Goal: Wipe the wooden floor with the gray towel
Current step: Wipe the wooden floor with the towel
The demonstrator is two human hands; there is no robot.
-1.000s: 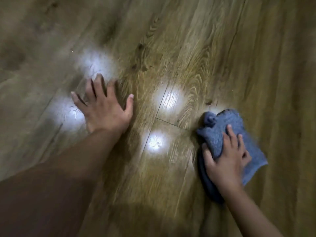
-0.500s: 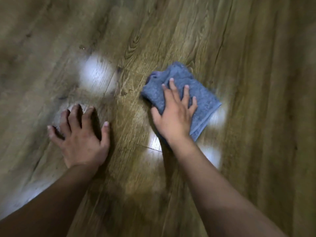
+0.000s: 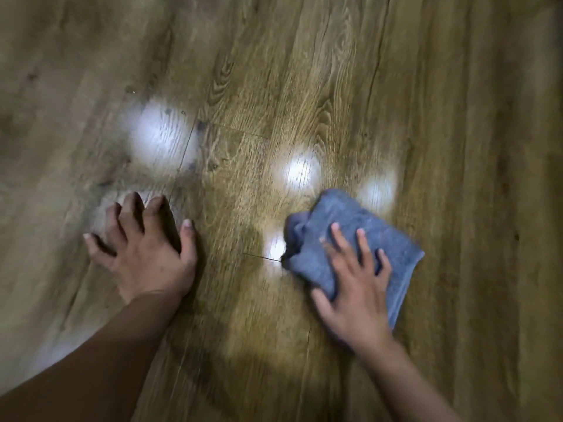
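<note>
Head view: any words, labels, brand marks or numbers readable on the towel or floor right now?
None. The gray towel under the right hand shows no tag or print on its visible side. The wooden floor shows only grain, seams and light glare. The left hand rests on bare floor.

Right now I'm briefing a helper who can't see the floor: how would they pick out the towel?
Start from the wooden floor with its bright light spots. To the right of the left hand braced on the boards, the right hand presses flat on the gray towel. It is the only soft, blue-gray, crumpled thing among brown planks.
</note>
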